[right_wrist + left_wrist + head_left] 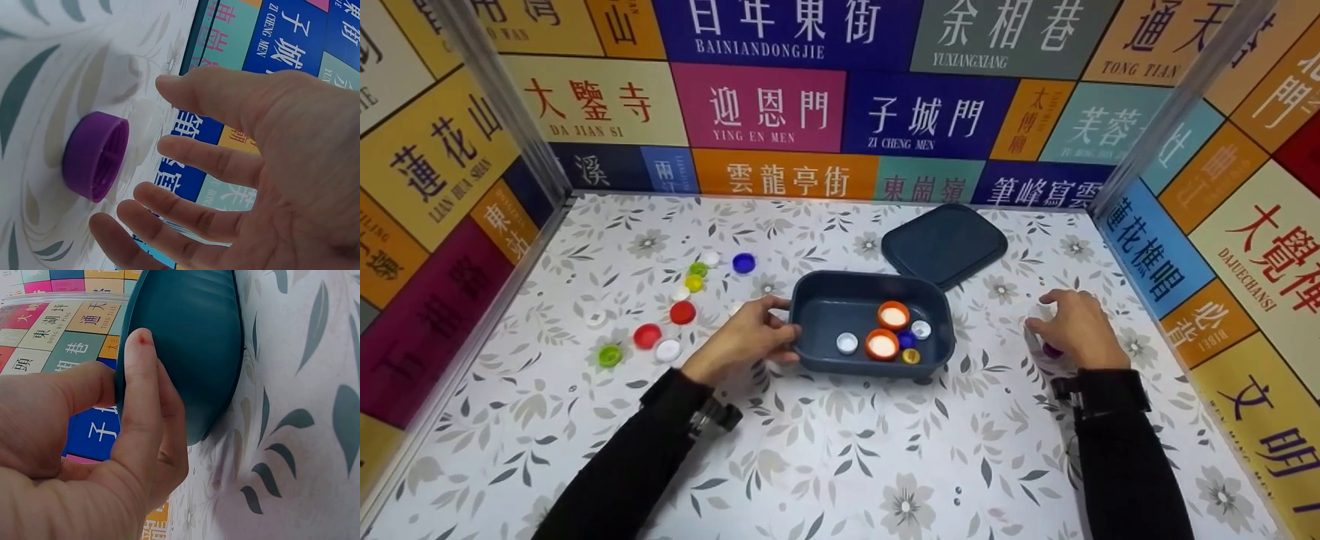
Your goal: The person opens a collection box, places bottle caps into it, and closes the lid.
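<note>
My left hand [751, 334] pinches the left wall of a dark blue-grey plastic box [817, 363]; its rim lies between thumb and fingers in the left wrist view. Inside the box are two orange-and-white caps [883, 345], two small white caps [847, 343], a blue cap [907, 340] and a gold cap [911, 356]. To the box's right, my right hand [1080, 330] hovers with thumb and fingers apart and nothing between them. Below its fingertips a purple cap [95, 157] lies on the tablecloth, with a whitish translucent cap [145, 130] just beyond it.
Behind the box lies its dark lid [945, 244]. Scattered on the left are red caps [646, 337], green caps [610, 355], a yellow cap [694, 283], a blue cap [744, 262] and several white ones. Printed panels [765, 109] wall the table at the back and sides.
</note>
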The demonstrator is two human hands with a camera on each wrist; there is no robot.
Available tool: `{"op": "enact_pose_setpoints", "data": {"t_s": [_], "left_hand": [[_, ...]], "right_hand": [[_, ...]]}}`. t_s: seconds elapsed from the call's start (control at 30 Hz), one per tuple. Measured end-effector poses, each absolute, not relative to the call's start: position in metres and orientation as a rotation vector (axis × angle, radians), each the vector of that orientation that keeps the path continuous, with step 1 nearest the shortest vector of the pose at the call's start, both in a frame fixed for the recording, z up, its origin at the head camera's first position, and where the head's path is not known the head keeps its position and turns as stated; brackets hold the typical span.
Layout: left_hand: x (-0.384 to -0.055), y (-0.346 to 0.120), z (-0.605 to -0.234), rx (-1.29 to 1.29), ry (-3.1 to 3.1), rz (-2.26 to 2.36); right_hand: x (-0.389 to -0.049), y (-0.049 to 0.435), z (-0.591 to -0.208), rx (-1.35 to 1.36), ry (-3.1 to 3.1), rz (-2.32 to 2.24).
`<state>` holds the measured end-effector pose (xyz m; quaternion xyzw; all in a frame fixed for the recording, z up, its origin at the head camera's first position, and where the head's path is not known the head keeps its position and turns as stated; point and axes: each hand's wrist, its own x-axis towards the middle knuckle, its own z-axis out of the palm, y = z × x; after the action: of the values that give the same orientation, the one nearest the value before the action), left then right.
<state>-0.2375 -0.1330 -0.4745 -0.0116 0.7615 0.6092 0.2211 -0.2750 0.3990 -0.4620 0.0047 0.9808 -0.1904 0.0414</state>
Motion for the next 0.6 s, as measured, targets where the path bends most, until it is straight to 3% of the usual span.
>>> {"op": "enact_pose_setpoints", "data": {"t_s": [0.6], "left_hand": [[-0.2377, -0.1334, -0.474, -0.032, 2.095, 1.697]], "right_hand": [[-0.2793, 0.3986, -0.4705, 0.021, 2.981, -0.634]]}}
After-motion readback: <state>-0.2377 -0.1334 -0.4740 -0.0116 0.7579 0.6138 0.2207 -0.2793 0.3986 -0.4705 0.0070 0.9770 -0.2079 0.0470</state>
